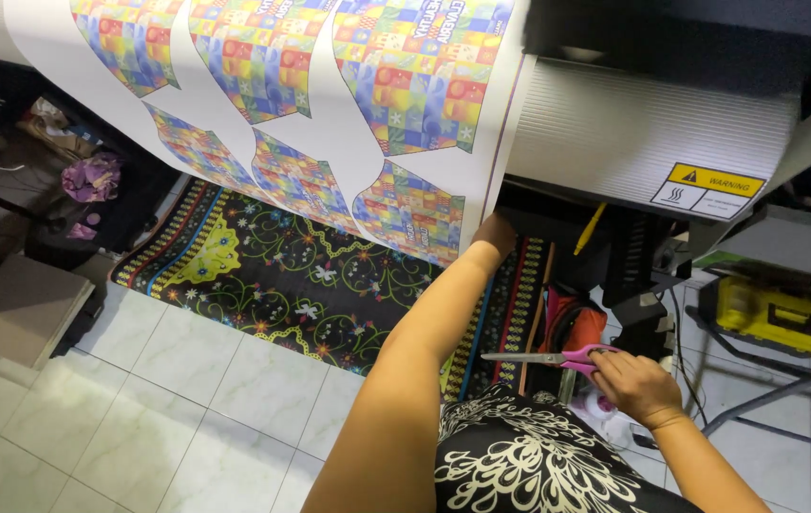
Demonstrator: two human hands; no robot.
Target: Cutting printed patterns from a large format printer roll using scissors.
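Most of the left hand is tucked behind the lower right edge of the printed sheet, so no telling what the fingers are doing back there. The sheet itself runs off the top of the view. The scissors handles are buried in the right hand, and the black floor mat disappears under the sheet.

pale tiled floor, dark floral rug on it, grey box
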